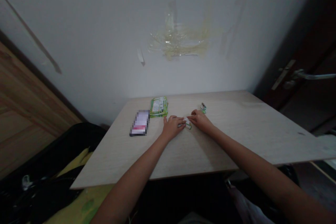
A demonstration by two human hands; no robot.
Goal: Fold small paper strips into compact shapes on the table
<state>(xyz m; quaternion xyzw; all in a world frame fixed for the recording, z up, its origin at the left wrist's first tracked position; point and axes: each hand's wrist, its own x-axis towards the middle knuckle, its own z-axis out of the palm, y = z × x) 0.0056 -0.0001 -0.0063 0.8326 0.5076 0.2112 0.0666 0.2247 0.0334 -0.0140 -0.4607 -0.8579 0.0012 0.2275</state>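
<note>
A small green-and-white piece, like a paper card or wrapper (188, 125), lies on the table between my two hands. My left hand (172, 126) presses its fingers on the left side of it. My right hand (201, 120) has its fingers closed together at the piece's upper right edge. Just beyond the right hand sits a small bundle of folded green-and-white pieces (203, 107). Behind my left hand is a stack of flat green-and-white printed packets (159, 106). The fingers partly cover the piece, so its exact fold cannot be made out.
A phone (140, 123) with a blurred screen lies left of the stack. The pale wooden table (223, 154) meets a white wall (105, 42) patched with clear tape (181, 43). A dark door with a metal handle (315, 76) stands at the right.
</note>
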